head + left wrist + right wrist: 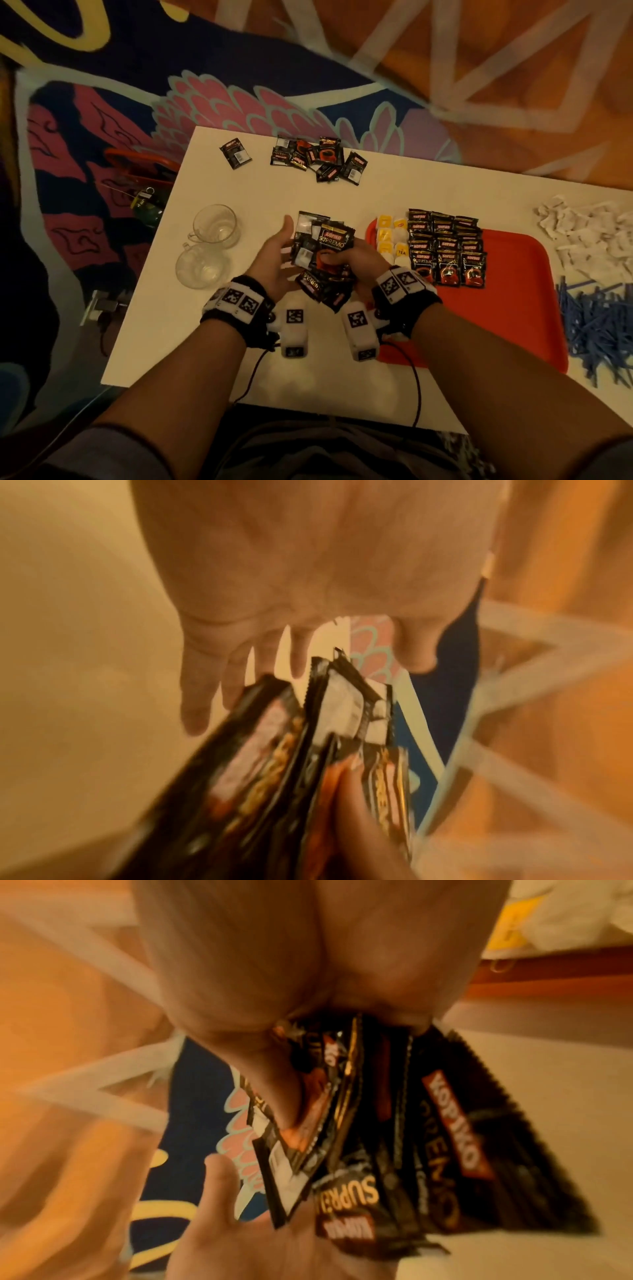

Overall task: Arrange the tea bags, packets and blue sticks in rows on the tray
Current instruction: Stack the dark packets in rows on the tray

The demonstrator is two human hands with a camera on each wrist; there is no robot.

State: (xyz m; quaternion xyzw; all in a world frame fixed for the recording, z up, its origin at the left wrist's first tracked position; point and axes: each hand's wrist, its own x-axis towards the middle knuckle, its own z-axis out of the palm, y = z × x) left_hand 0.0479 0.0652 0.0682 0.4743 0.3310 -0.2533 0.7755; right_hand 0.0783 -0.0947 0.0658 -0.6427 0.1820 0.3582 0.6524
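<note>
Packet-sorting step: right hand (pixel 356 260) grips a fanned bunch of coffee packets (pixel 322 250) just left of the red tray (pixel 513 308); left hand (pixel 274 260), fingers straight, supports them. Next, probably squaring them for another tray row.

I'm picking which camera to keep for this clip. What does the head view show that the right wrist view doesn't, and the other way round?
Only the head view shows the red tray with its rows of packets, the blue sticks, two glass cups and a loose pile at the table's far edge. Only the right wrist view shows the thumb pressed on the held packets up close. Both show the right hand gripping that bunch, the left hand open beside it.
</note>
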